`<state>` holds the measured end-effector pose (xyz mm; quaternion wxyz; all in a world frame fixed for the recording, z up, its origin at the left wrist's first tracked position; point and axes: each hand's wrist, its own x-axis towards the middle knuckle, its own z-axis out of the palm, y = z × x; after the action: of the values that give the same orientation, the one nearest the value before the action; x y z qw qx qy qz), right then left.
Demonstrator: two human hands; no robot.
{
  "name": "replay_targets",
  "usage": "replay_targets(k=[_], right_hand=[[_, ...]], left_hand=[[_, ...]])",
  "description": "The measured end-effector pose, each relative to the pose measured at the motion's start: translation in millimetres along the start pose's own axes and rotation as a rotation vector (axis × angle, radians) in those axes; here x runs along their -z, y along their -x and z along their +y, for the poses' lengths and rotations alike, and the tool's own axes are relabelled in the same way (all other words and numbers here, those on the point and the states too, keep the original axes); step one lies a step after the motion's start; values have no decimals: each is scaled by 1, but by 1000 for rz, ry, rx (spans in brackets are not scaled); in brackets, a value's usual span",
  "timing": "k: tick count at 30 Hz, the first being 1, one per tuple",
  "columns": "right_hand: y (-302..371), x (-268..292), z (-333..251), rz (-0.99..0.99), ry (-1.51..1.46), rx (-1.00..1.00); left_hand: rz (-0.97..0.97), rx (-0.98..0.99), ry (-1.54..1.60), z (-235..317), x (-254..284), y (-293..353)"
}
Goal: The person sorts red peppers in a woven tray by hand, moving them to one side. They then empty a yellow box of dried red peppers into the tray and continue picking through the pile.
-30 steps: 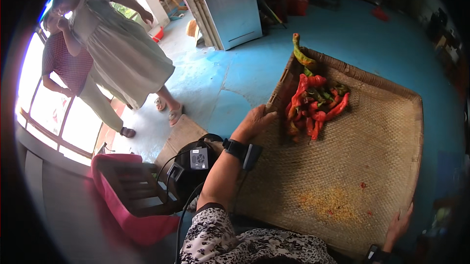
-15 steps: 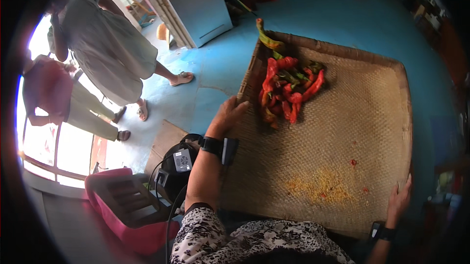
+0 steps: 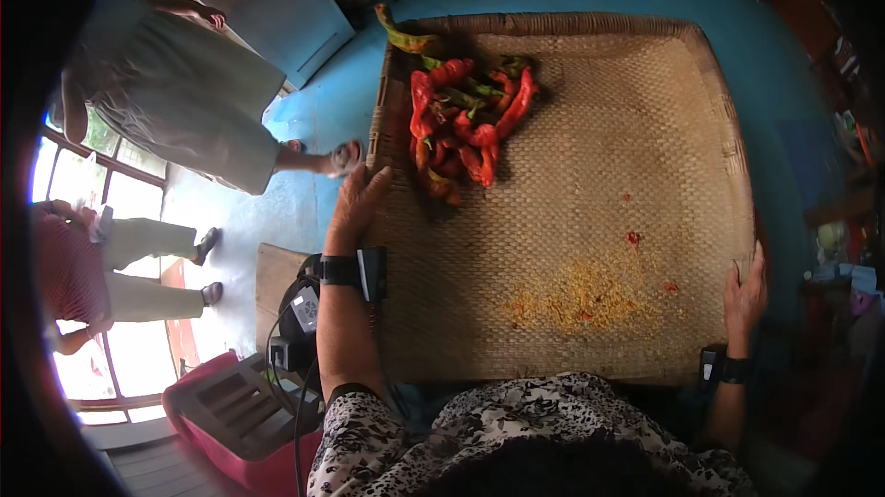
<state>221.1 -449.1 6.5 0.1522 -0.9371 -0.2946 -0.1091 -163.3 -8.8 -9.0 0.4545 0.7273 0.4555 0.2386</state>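
A square woven tray (image 3: 590,156) with a raised rim is held level in front of my body. My left hand (image 3: 358,205) is wrapped round its left rim, thumb on the inner side. On the right rim rests my right hand (image 3: 745,292), its fingers curled under and partly hidden. A heap of red chili peppers (image 3: 475,133), some greenish, lies in the tray's far left part. One yellow-green pepper (image 3: 406,38) hangs over the far left corner. Pale yellow seeds (image 3: 590,299) with a few red bits are scattered in the near right part.
At left a person in a pale dress (image 3: 184,91) stands near the tray, another person (image 3: 83,266) by the windows. A pink and grey plastic chair (image 3: 244,414) and a black device with cables (image 3: 295,322) are beside my left arm. Cluttered shelves (image 3: 848,211) line the right.
The view has turned, and the tray now appears further left and squarer to me. The person in the pale dress has stepped closer. Both my hands keep their grip.
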Motion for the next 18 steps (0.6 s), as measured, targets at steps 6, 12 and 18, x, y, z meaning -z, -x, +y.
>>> replay_targets(k=[6, 12, 18], right_hand=[[-8, -12, 3, 15, -65, 74], [-3, 11, 7, -62, 35, -83], [-14, -9, 0, 80, 70, 47]], left_hand=[[-4, 6, -11, -11, -3, -9], [-86, 150, 144, 47, -1, 0], [84, -3, -92, -7, -6, -11]])
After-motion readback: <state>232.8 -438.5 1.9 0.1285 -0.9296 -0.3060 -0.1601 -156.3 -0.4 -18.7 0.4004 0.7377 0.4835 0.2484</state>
